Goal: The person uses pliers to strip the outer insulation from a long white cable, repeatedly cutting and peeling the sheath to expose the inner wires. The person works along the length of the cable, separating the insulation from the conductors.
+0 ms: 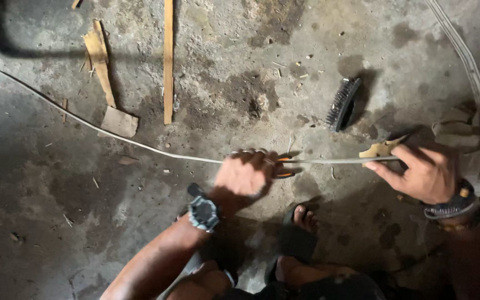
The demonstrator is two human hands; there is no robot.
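I see my left hand (pixel 244 176) curled into a fist around the long thin pale cane strip (pixel 140 143) stretched above the stained concrete floor (pixel 56 194), while my right hand (pixel 426 173) pinches the strip's other stretch between thumb and fingers.

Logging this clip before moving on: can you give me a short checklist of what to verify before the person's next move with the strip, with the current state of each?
1. Left hand closed on the long thin strip: ok, fist wrapped round it.
2. Orange-handled tool seated on the strip: cannot tell, mostly hidden by the fingers.
3. Right hand pinching the strip's near end: ok, fingers meet at it.
4. Strip taut between the hands: ok, it runs straight there.
5. Sandalled foot apart from the strip: ok, it sits below it.
6. Black brush away from the strip: ok, lying above it on the concrete floor.
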